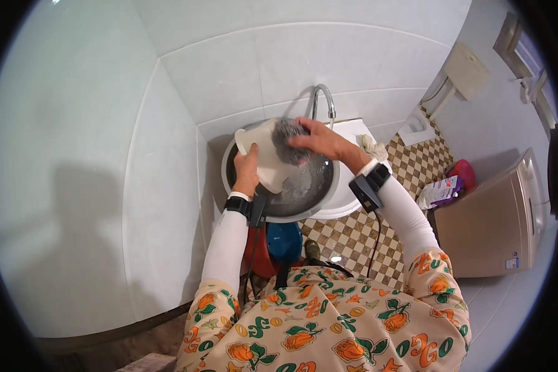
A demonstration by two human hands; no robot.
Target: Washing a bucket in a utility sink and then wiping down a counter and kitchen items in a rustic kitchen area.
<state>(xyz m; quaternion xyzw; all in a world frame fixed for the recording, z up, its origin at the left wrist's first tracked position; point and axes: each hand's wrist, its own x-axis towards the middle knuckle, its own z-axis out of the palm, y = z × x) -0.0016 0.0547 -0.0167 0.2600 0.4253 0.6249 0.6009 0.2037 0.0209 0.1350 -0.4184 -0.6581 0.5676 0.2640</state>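
Left hand (246,175) clasps a white container (265,158), thumb on it, right hand (323,141) curls bent fingers over a grey scourer (286,142)

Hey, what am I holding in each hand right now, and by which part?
Your left hand holds a cream-coloured vessel by its left side; your right hand holds a dark grey scrubber by its right side.

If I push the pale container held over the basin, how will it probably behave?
The pale container may be slippery, since it is held over liquid in the basin. It is probably light: the left hand alone seems to grip it. It seems rather stiff, because its smooth, curved wall shows no obvious sag.
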